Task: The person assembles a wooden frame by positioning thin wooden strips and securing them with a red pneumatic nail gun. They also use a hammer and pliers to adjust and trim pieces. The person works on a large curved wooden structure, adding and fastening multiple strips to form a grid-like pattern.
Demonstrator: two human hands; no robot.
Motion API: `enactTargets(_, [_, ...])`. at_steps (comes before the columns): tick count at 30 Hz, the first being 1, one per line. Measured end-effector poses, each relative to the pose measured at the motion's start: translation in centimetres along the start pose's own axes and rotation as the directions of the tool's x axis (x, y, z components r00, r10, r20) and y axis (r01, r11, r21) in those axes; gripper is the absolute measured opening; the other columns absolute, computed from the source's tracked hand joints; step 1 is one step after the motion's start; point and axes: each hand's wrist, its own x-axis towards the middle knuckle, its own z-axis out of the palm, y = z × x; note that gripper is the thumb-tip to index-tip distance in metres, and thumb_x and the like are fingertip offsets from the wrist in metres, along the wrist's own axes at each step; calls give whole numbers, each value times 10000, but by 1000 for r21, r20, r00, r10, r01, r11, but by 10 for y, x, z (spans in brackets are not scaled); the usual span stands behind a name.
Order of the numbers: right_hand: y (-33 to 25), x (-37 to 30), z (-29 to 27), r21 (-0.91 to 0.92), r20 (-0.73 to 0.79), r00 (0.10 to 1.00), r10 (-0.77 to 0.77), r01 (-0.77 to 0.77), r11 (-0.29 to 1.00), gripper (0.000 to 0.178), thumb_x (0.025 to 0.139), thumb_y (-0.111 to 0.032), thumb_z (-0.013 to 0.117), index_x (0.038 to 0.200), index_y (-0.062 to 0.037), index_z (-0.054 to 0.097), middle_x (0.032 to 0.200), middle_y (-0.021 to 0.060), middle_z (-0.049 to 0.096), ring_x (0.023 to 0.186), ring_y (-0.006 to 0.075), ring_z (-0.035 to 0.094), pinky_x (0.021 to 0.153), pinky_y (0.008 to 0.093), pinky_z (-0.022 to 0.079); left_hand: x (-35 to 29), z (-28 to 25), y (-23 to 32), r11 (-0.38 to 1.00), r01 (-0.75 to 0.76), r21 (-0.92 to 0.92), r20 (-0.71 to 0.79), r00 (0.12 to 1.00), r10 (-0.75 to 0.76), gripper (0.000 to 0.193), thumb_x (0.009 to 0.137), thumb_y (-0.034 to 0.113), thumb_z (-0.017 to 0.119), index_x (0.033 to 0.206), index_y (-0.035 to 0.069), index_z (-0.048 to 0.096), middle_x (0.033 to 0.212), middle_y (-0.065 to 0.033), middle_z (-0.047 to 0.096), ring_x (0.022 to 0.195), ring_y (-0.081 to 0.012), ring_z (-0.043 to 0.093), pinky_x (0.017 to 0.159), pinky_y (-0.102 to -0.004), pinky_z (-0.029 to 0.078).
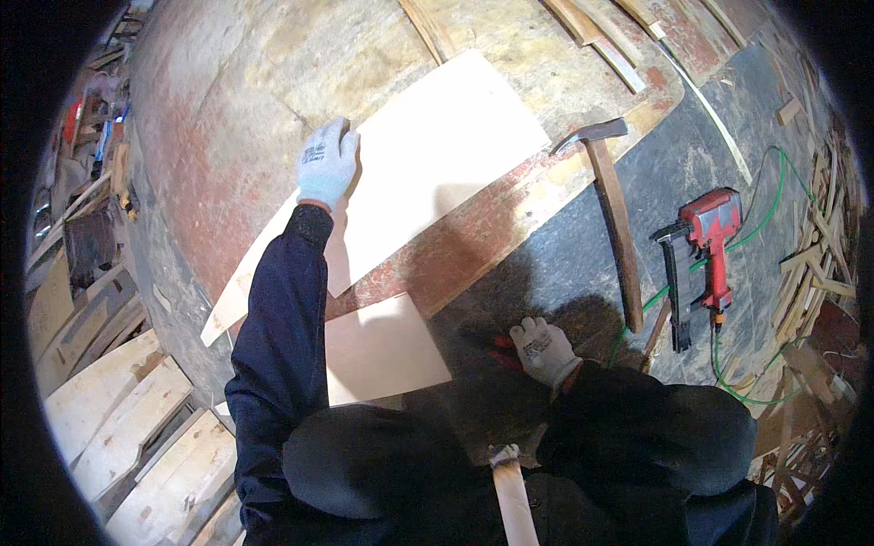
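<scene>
"The right hand point(543, 350)?"
"Gloved, curled at a red object point(506, 355); whether gripping, one cannot tell."
"And the left hand point(329, 164)?"
"Farther off, fingers slightly parted on the edge of the large pale board point(442, 150), which lies left of the hammer point(616, 227)."

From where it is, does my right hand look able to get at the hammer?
Probably yes: the right hand is near the hammer, and nothing seems to lie over it. A red object by that hand might need putting down first, if held.

The pale board point(435, 150) looks smooth and matt.
</scene>
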Motion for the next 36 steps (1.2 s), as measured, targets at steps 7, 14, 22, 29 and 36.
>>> enactTargets(7, [29, -24, -8, 338, 100, 985, 140, -166, 926, 273, 919, -285, 624, 1071, -58, 607, 987, 184, 678, 936, 410, 672, 786, 522, 535, 15, 16, 22, 970, 214, -115, 106, 974, -203, 469, 1021, 478, 510, 1020, 51, 705, 1019, -194, 705, 992, -398, 663, 906, -483, 501])
enactTargets(14, [28, -35, -74, 649, 37, 977, 208, -181, 739, 185, 874, -205, 735, 960, -56, 668, 787, 123, 695, 750, 286, 699, 687, 406, 539, 3, 7, 21, 962, 272, 14, 139, 952, -271, 594, 1047, 549, 387, 1099, 77, 744, 1079, -216, 737, 1033, -391, 692, 896, -486, 521])
enactTargets(22, [58, -47, -153, 891, 149, 989, -25, -145, -429, 344, 856, -21, 678, 1192, 40, 632, 597, 28, 563, 403, 132, 464, 371, 313, 338, 0, 12, -7, 952, -103, 288, 282, 959, 18, 395, 1064, 378, 407, 1158, 137, 706, 1008, -133, 745, 891, -387, 711, 797, -498, 550])
enactTargets(29, [54, -31, -144, 911, 2, 1000, -25, -12, -412, 588, 864, -183, 752, 1372, 25, 538, 906, 138, 677, 668, 267, 663, 589, 389, 538, 20, 5, 16, 926, -223, 304, 109, 974, 199, 269, 1016, 308, 523, 1115, 132, 701, 1035, -96, 727, 988, -330, 687, 859, -495, 518])
enactTargets(36, [60, -6, -160, 895, -133, 990, 50, 141, -423, 709, 839, -156, 760, 1468, -18, 463, 1377, 233, 594, 1253, 423, 613, 1042, 588, 508, -50, 13, 113, 941, -335, -58, -6, 942, 335, 634, 931, 406, 669, 1424, 28, 541, 1470, -250, 472, 1365, -454, 440, 1136, -580, 350])
